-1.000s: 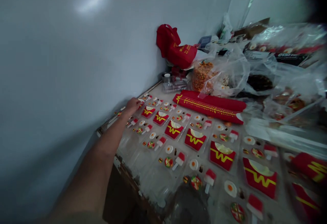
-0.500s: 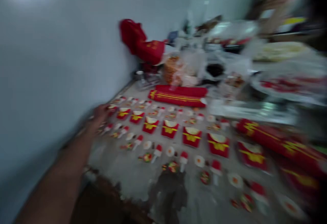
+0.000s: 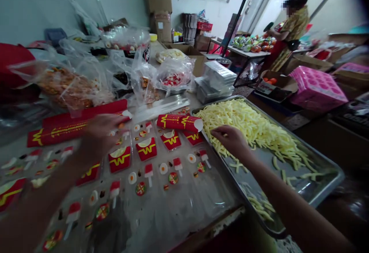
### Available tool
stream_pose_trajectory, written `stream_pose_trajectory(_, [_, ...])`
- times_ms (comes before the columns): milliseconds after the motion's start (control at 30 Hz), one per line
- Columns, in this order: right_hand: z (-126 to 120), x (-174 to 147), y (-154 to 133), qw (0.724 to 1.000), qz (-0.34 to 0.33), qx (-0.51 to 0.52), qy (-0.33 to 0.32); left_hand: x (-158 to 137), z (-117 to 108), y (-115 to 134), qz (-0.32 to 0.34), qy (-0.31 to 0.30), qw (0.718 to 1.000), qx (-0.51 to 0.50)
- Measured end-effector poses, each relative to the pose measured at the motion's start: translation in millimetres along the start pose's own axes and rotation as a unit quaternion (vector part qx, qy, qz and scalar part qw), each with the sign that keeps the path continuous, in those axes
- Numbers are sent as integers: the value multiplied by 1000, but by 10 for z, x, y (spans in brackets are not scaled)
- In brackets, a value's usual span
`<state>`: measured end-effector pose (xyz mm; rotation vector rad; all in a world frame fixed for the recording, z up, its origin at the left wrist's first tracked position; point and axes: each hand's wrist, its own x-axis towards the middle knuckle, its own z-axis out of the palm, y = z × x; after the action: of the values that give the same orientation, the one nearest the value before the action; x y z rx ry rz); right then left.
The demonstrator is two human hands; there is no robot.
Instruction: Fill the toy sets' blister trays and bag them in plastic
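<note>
My left hand (image 3: 99, 135) is smeared by motion above the rows of flat pieces, beside a long nested stack of red fry cartons (image 3: 65, 130). Whether it holds anything is unclear. At the left edge of a metal tray (image 3: 319, 201), my right hand (image 3: 232, 139) has its fingers drawn together over a heap of pale yellow fry-shaped strips (image 3: 259, 124); what lies between the fingertips is hidden. Single red fry cartons (image 3: 146, 149) lie in a row on the table, with small egg, pizza and popsicle pieces (image 3: 148, 172) around them. A shorter carton stack (image 3: 175, 122) lies near the tray.
Clear plastic bags of small pieces (image 3: 76, 87) crowd the table's back. Stacked clear plastic boxes (image 3: 215, 82) stand behind the tray. A person (image 3: 291, 30) stands at another table at the back right. Pink packs (image 3: 317, 89) and cardboard boxes (image 3: 279, 85) sit to the right.
The view has swung right, bringing the tray, my right hand and the other person into sight. My left hand has moved from the row's far end to beside the long carton stack.
</note>
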<state>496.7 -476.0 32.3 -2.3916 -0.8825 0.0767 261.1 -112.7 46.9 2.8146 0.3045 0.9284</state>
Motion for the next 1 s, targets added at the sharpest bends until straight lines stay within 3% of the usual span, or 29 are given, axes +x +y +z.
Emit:
stream_pose_trajectory(100, [232, 383, -297, 991, -23, -128, 4, 508, 636, 707, 151, -102, 983, -4])
stream_pose_trajectory(200, [374, 563, -466, 983, -6, -181, -23, 1011, 1281, 1262, 176, -196, 964, -25])
stream_pose_trajectory(267, [421, 585, -503, 988, 20, -148, -47, 1209, 1535, 1421, 186, -253, 949, -41])
stream_pose_trajectory(333, [438, 571, -500, 993, 38, -99, -57, 1291, 1651, 1431, 208, -274, 937, -66])
stream_pose_trajectory(433, [400, 527, -436, 996, 38, -78, -27, 1286, 1697, 1307, 225, -250, 934, -124])
stream_pose_trajectory(567, [175, 372, -261, 994, 32, -103, -6, 1224, 1651, 1276, 160, -243, 945, -150])
stream_pose_trajectory(667, [-133, 177, -157, 990, -11, -140, 17, 1184, 1503, 1633, 129, -222, 958, -126])
stream_pose_trajectory(767, [-546, 37, -133, 977, -125, -170, 9, 1167, 1318, 2222, 137, -171, 966, -135])
stream_pose_trajectory(833, [-845, -5, -91, 966, -201, -159, -18, 1163, 1236, 2538, 98, -144, 974, -146])
stream_pose_trajectory(900, [-1098, -48, 40, 965, -224, -131, -38, 1134, 1200, 2681, 13, -129, 981, -147])
stream_pose_trajectory(1000, [-1224, -178, 422, 974, -176, -115, -82, 993, 1177, 2617, -107, -120, 976, -149])
